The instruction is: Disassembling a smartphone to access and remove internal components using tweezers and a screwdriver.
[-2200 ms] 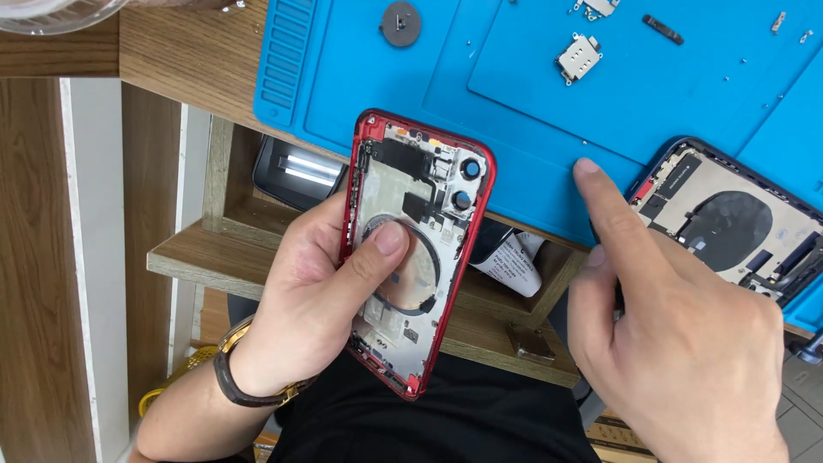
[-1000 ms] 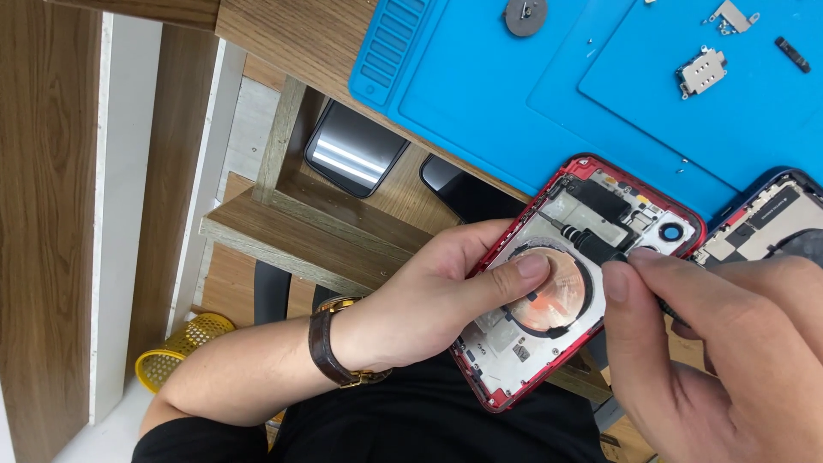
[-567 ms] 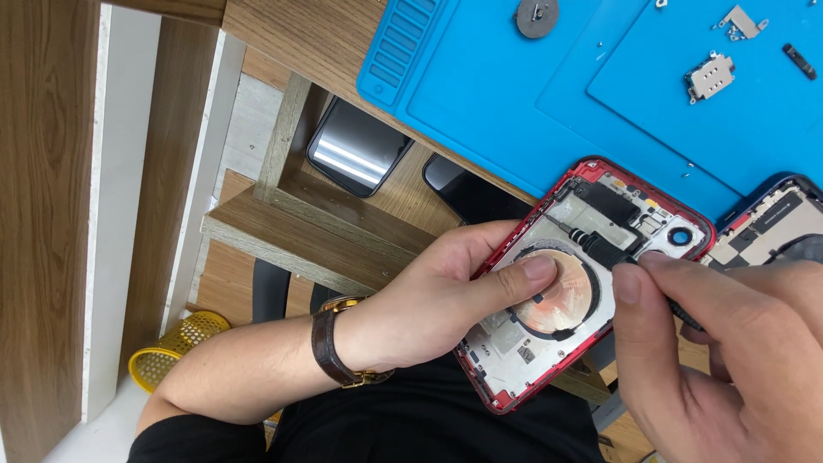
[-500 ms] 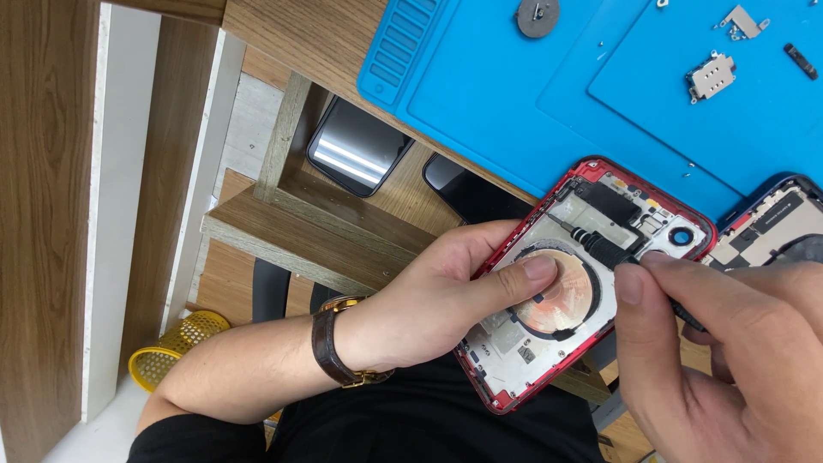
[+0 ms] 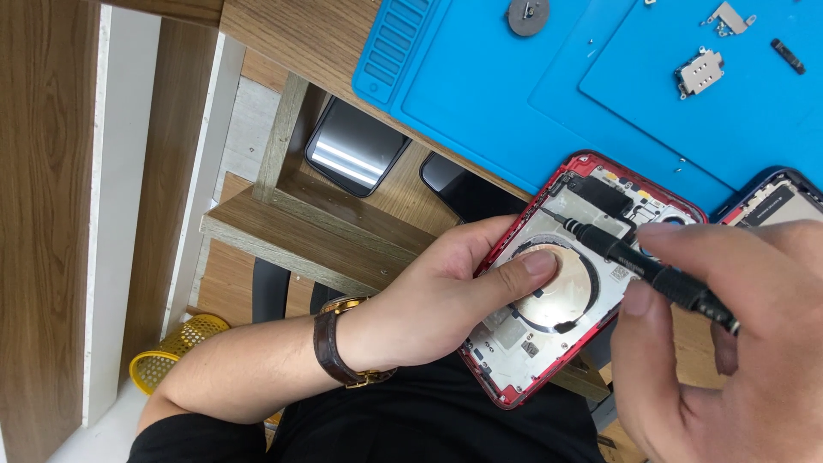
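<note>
Head view. A small white rectangular label (image 5: 621,273) sits inside the opened red-framed phone rear housing (image 5: 573,283), right of its round copper-coloured coil (image 5: 545,286); print too small to tell.

Red housing is held tilted off the near edge of the wooden counter (image 5: 317,39), centre-right in the scene. Left hand (image 5: 437,302) is wrapped around its left edge, thumb pressed on the coil; a brown leather wristwatch (image 5: 336,347) is on that wrist. Right hand (image 5: 729,334), near right, is closed on a slim black screwdriver (image 5: 643,266), whose tip lies at the housing's far left corner beside the black component there.

A blue silicone work mat (image 5: 514,94) covers the far counter. On it: a grey round disc (image 5: 528,15), a small silver metal bracket (image 5: 699,72), a thin black strip (image 5: 787,55). A second opened phone housing with dark blue frame (image 5: 776,201) lies at right.

Below the counter, a wooden shelf (image 5: 300,231) carries two dark phones (image 5: 356,147). A yellow mesh basket (image 5: 171,351) stands on the floor, near left; contents not visible.
</note>
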